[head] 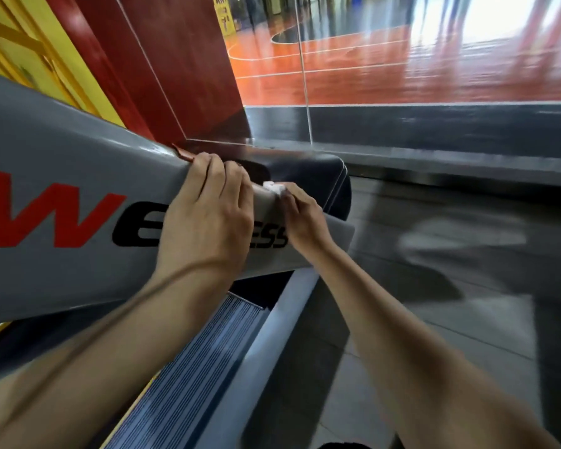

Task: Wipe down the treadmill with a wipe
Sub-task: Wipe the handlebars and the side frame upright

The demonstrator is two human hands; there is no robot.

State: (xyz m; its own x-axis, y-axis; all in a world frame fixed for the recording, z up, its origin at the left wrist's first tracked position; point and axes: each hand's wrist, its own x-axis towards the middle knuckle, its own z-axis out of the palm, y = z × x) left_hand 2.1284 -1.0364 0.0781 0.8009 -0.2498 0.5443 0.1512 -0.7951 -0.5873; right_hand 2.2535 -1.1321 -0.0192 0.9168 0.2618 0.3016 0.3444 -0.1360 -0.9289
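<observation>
The treadmill's grey upright (62,176) with red and black lettering slants across the left of the head view, down to a dark motor cover (308,176). My left hand (208,218) lies over the upright, fingers curled over its top edge. My right hand (300,215) pinches a small white wipe (274,187) and presses it against the upright's lower end, just right of my left hand. Most of the wipe is hidden by my fingers.
A ribbed grey side rail (188,377) of the treadmill runs below my arms. Grey floor tiles (434,286) lie to the right. A glass wall (305,76) stands just beyond the motor cover, with an orange sports court behind. A red and yellow wall is at the left.
</observation>
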